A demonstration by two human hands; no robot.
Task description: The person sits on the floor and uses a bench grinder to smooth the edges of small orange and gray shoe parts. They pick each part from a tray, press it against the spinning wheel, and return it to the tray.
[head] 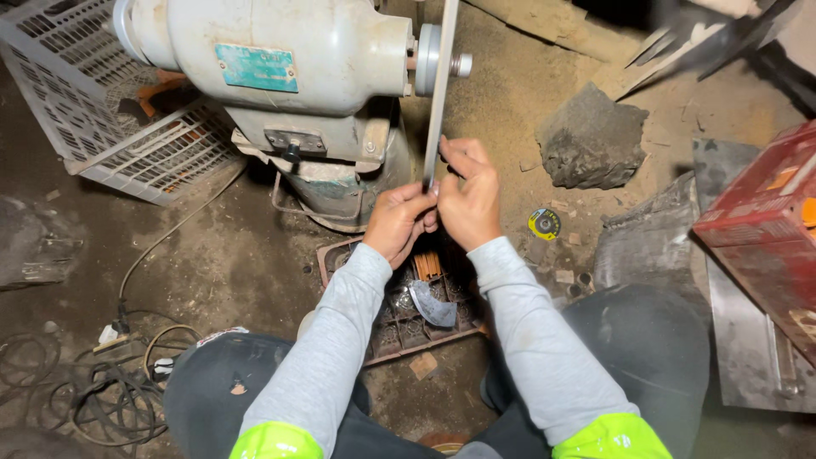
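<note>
Your knees framed a compartment tray (387, 336) on the dirt floor (238, 255). Above it, your left hand (398, 221) and right hand (469, 200) both pinched shut on a small piece, mostly hidden, against the grinder's (280, 68) thin wheel (441, 93).

Dim, lit from head; edges dark.

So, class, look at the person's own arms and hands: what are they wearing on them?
Both hands, left hand and right hand, are bare: no gloves, and no rings or watch can be seen. Both arms wear close-fitting long sleeves of light grey fabric that reach to the wrists. Near the upper arms each sleeve meets a bright fluorescent yellow-green band, seemingly part of a high-visibility garment.
</note>
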